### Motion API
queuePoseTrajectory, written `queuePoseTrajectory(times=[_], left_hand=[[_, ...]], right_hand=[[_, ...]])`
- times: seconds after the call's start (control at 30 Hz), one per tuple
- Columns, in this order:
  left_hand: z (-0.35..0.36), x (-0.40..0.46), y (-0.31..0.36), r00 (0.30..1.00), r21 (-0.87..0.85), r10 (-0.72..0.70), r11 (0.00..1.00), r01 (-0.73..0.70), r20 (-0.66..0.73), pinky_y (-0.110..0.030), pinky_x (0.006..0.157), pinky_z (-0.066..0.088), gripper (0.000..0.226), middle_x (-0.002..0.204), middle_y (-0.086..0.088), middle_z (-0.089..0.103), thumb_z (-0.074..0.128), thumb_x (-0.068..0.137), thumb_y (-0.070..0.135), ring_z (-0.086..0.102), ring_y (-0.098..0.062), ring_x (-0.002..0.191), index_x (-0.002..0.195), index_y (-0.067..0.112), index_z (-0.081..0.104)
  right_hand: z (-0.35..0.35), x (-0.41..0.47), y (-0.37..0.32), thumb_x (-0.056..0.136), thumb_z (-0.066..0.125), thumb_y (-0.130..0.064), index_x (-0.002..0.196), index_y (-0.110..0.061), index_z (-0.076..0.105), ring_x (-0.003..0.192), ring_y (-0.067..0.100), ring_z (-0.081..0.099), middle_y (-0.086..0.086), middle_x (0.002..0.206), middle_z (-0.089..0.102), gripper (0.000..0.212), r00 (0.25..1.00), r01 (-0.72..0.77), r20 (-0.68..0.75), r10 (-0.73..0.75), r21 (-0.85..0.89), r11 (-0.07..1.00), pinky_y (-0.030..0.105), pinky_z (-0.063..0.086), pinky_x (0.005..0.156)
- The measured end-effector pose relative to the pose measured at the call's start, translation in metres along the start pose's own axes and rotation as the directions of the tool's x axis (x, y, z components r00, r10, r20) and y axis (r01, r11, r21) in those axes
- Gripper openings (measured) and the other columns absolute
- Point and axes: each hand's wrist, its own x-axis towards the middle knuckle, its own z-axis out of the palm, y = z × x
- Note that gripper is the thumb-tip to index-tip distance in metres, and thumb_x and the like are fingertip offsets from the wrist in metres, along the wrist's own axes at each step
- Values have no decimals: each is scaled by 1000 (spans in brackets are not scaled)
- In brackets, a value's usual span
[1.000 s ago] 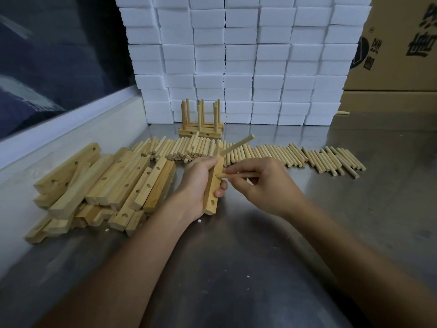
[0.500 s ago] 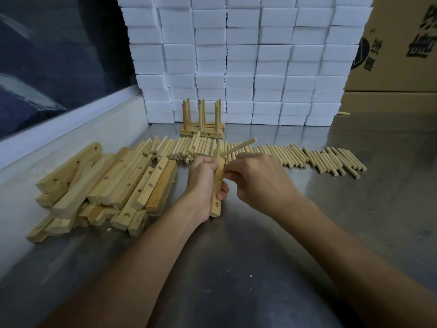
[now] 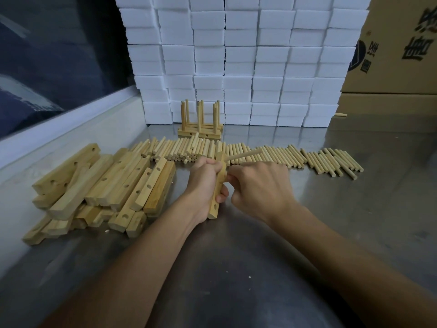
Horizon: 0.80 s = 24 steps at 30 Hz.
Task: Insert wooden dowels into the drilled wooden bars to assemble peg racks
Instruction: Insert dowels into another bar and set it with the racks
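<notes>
Your right hand (image 3: 260, 188) has moved in close to the bar since a second ago, and the loose peg you held out then is now hidden behind your curled fingers (image 3: 233, 177). I cannot tell if they grip it.

Your left hand (image 3: 203, 183) is wrapped tight around the wooden bar (image 3: 218, 185). That bar is pale wood, long and square-edged. It stands almost upright with its low end touching the table (image 3: 236, 268). One round hole shows near the low end, just under your left thumb. One dowel (image 3: 244, 154) already sticks out of the top of the bar and points toward 2 o'clock. Your two hands touch the bar from both sides, with the bar between them.

At 9 o'clock from your hands lies a pile of drilled bars (image 3: 101, 185). At 12 o'clock, running over to 3 o'clock, is a long row of loose dowels (image 3: 295, 157). Behind that row, at 12 o'clock, stand the finished peg racks (image 3: 200, 129) with their pegs pointing up. A wall of white foam blocks (image 3: 241, 62) is stacked behind them, and a cardboard box (image 3: 397, 48) sits at 2 o'clock.
</notes>
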Motion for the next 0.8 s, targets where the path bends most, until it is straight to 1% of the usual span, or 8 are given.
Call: queuePoseTrajectory(times=[0.03, 0.1, 0.2, 0.37, 0.5, 0.6, 0.67, 0.8], left_hand=[[0, 0, 0, 1000, 0, 3, 1000, -3, 1, -22, 37, 27, 11, 68, -10, 57, 43, 102, 11, 45, -17, 39, 93, 13, 48], [-1, -1, 0, 1000, 20, 17, 1000, -17, -7, -22, 38, 29, 11, 68, -8, 58, 43, 102, 12, 46, -16, 41, 92, 14, 50], [-1, -2, -1, 1000, 38, 23, 999, -22, -18, -22, 39, 30, 12, 74, -8, 58, 43, 102, 13, 47, -17, 49, 93, 15, 51], [-1, -2, 0, 999, 13, 30, 999, -29, -44, -21, 36, 30, 11, 70, -7, 55, 44, 102, 14, 49, -14, 44, 96, 13, 53], [0, -2, -2, 999, 32, 38, 999, -37, -19, -22, 38, 30, 10, 68, -7, 54, 44, 102, 13, 45, -16, 45, 94, 13, 50], [1, -3, -2, 999, -7, 51, 999, -51, -3, -22, 36, 28, 12, 54, -3, 52, 44, 101, 10, 43, -13, 37, 90, 13, 47], [0, -3, -3, 998, -15, 61, 998, -61, -4, -21, 35, 28, 13, 48, 1, 53, 44, 101, 10, 44, -13, 35, 88, 13, 47], [-1, -2, -3, 999, -35, 42, 998, -42, -15, -21, 35, 30, 9, 50, 2, 59, 44, 102, 13, 48, -14, 37, 94, 13, 49]], right_hand=[[0, 1, -2, 74, 13, -55, 71, -25, 54, 58, 21, 46, -7, 64, 52, 51, 999, -29, 17, 29, -5, 1000, 26, 25, 53], [0, 8, -5, 78, 38, -64, 69, -26, 56, 57, 20, 43, -8, 57, 46, 43, 993, -104, 61, 104, -4, 995, 26, 22, 50], [-3, 15, -8, 70, 69, -61, 83, -26, 72, 62, 19, 49, -8, 66, 59, 37, 975, -196, 105, 194, 8, 981, 26, 26, 50], [-5, 12, -14, 77, 67, -58, 89, -27, 73, 64, 16, 47, -8, 71, 59, 34, 998, -50, 39, 54, -107, 993, 26, 23, 51], [-6, 16, -14, 73, 66, -46, 82, -24, 68, 62, 21, 44, -7, 61, 48, 24, 960, -269, 92, 265, 34, 963, 27, 22, 49], [-4, 21, -13, 73, 61, -36, 67, -20, 47, 65, 23, 46, -6, 58, 41, 22, 934, -343, 143, 327, 108, 933, 29, 26, 50], [-2, 21, -10, 79, 56, -33, 67, -20, 47, 63, 21, 47, -6, 59, 43, 20, 922, -374, 165, 349, 154, 915, 27, 25, 49], [1, 12, -4, 83, 62, -40, 62, -26, 50, 54, 16, 42, -8, 58, 49, 28, 974, -214, 111, 199, 137, 967, 28, 31, 54]])
